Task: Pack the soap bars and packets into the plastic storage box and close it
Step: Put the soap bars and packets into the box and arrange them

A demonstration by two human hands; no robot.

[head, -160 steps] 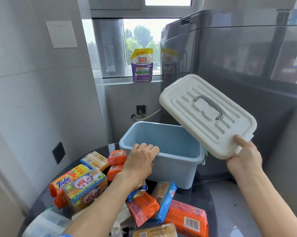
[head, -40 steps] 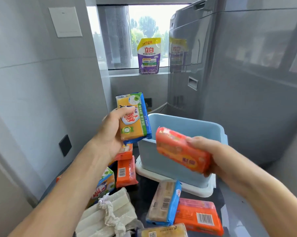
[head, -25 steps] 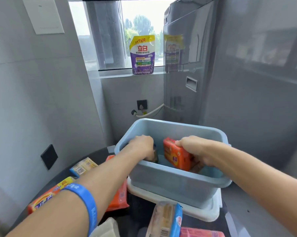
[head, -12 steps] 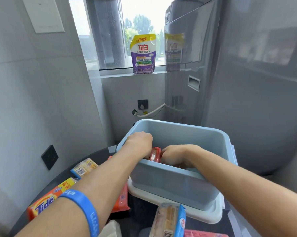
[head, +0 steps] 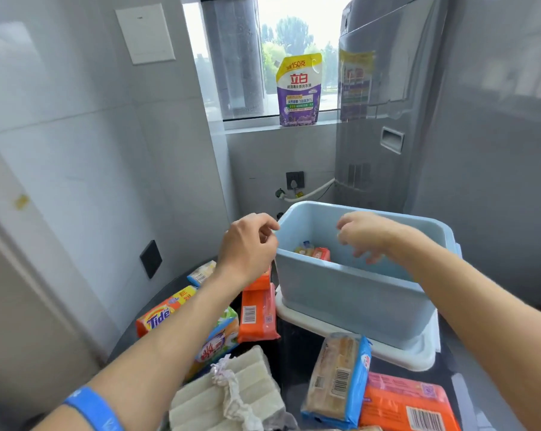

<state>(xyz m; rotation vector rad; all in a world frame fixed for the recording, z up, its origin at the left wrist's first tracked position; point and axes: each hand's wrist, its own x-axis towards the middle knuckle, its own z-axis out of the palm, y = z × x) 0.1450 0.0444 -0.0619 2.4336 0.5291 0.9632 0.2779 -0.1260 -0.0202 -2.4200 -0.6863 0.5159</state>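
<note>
Both grips released and empty, left hand [head: 247, 244] beside and right hand [head: 361, 234] over box [head: 350, 293], two bars [head: 314, 253] inside, remaining bars [head: 258, 312] along near surface edge within reach.

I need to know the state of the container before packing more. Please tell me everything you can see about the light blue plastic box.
The light blue plastic box is rectangular, with smooth matte walls and a rolled rim. It is open and stands upright on its white lid, which lies beneath it on the dark table. Inside, near the left wall, lie a yellow soap packet and an orange soap packet. The right hand hangs over the opening, and the left hand is beside the left rim; neither holds anything.
</note>
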